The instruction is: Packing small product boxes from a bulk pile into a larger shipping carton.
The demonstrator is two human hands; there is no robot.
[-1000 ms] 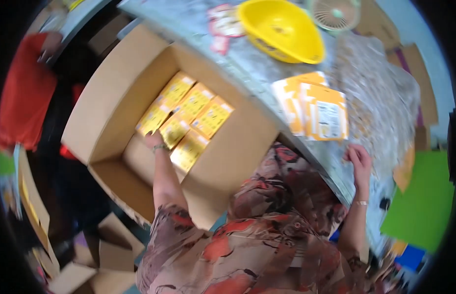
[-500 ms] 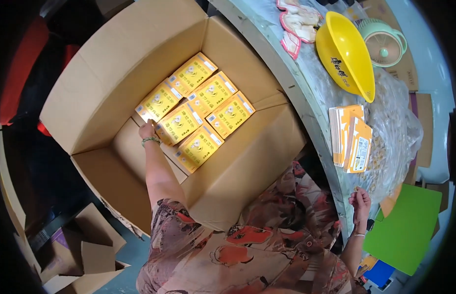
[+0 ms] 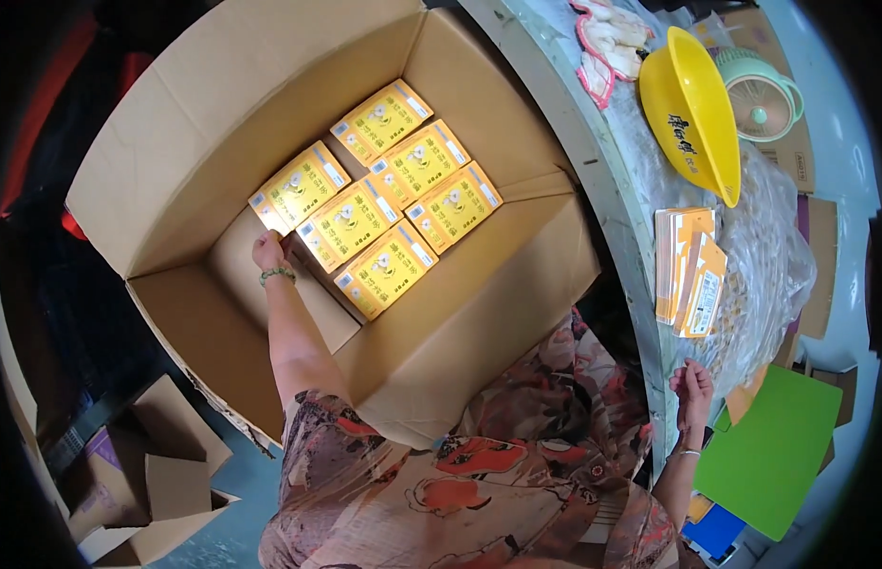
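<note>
Inside a large open cardboard box (image 3: 503, 104), several flat yellow printed cartons (image 3: 381, 270) lie in slanting rows. My left hand (image 3: 268, 250) reaches in, its fingers closed at the lower corner of the leftmost yellow carton (image 3: 300, 188). A narrow dark gap separates that carton from its neighbours. My right hand (image 3: 692, 381) is by the table edge, fingers curled together; whatever is in them, if anything, cannot be made out. Above it on the table rests a stack of orange and white flat cartons (image 3: 683, 270).
The table (image 3: 607, 180) curves along the right, with a yellow basin (image 3: 688, 114), a green fan (image 3: 759, 102), white gloves (image 3: 612, 38) and clear plastic sheeting (image 3: 768, 242). A green board (image 3: 768, 450) is at lower right. Another opened cardboard box (image 3: 180, 488) sits at lower left.
My left hand has shifted slightly left with the leftmost carton, and gaps beside it have widened. The whole view has moved a little. My right hand stays near the table edge.
</note>
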